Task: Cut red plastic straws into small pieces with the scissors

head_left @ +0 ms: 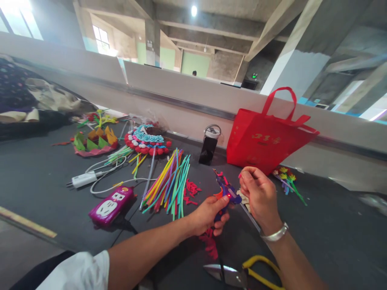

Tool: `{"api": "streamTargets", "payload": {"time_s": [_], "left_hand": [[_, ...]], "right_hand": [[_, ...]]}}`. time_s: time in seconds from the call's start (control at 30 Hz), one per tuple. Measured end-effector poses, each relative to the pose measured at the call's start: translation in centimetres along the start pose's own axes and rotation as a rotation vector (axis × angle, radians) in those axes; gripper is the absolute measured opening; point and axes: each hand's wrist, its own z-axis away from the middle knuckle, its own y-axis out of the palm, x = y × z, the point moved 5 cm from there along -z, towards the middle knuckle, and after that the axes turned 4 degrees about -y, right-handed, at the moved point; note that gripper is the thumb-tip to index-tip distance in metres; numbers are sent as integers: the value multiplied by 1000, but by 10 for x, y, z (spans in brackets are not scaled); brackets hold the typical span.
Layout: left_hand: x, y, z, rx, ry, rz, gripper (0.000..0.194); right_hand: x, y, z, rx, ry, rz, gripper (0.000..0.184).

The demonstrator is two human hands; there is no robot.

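Head view: left hand (208, 215) grips what appears to be a glue gun (228, 194), nozzle up, above the dark table (341, 229). Right hand (261, 195) is closed in a pinch, apparently on a small red piece (240, 176), beside the nozzle. Advisable: steady the gun, hold the piece by its edge, keep fingertips off the hot tip. Red bag (260, 139) bears gold characters, illegible; the gun's label is too small to read.
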Motion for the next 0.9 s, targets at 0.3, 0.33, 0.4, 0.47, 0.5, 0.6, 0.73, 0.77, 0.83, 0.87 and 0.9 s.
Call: {"api": "streamTargets", "payload": {"time_s": [0.3, 0.33, 0.4, 0.47, 0.5, 0.6, 0.73, 0.77, 0.83, 0.87, 0.9], "left_hand": [[-4, -7, -4, -28, 53, 16, 41], [-6, -8, -4, -29, 67, 16, 41], [-9, -10, -4, -35, 98, 16, 40], [-10, -11, -4, -52, 126, 15, 40], [-11, -11, -4, -63, 138, 15, 41], [-12, -12, -4, -88, 159, 12, 43], [-11, -14, -4, -118, 169, 5, 43], [-10, -15, -4, -119, 168, -2, 43], [-9, -14, -5, -107, 159, -20, 42], [-9, -14, -4, -100, 157, -29, 41], [-9, -13, -4, -92, 155, -38, 40]], "right_hand": [[2, 13, 4, 350, 402, -517, 24], [5, 13, 6, 454, 405, -466, 24], [10, 14, 13, 696, 379, -315, 22], [15, 14, 21, 882, 289, -117, 16], [16, 13, 23, 929, 226, -17, 12], [20, 12, 28, 977, 50, 192, 7], [26, 11, 28, 984, -108, 362, 15], [27, 10, 25, 951, -127, 396, 15], [29, 8, 18, 842, -124, 419, 20], [29, 6, 14, 759, -115, 415, 20], [28, 5, 9, 657, -112, 408, 20]]}}
